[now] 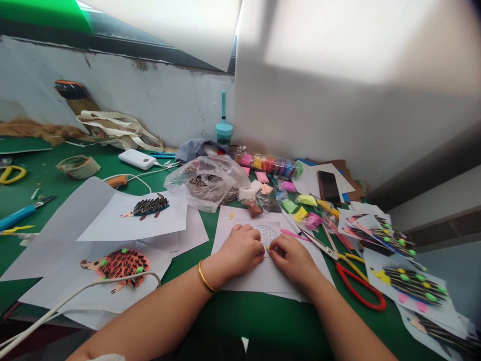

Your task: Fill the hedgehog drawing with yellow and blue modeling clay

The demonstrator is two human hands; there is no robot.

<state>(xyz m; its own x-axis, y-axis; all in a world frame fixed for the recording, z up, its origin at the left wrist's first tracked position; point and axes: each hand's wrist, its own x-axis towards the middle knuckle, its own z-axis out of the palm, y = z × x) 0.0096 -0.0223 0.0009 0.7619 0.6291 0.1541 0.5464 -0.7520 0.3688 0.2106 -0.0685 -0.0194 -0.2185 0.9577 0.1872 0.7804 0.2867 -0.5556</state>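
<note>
White paper [240, 281] lies on the green table, with a printed round outline filled with small marks [266, 233] showing between my hands. My left hand [242, 250] rests on the paper at the outline's left side, its fingers curled together; whatever may be under them is hidden. At the outline's lower right, my right hand [289, 255] pinches a tiny bit of yellow clay [268, 248] between thumb and fingertips. A small yellow piece [230, 216] lies near the sheet's upper left corner, and a pink strip [295, 234] lies at its right.
Red-handled scissors [361, 286] lie right of the paper. Behind it are a plastic bag of seeds [206, 183], clay packets [289, 205] and a phone [328, 186]. Hedgehog pictures lie left [124, 265] and right [409, 286]. A white cable [86, 286] crosses the left papers.
</note>
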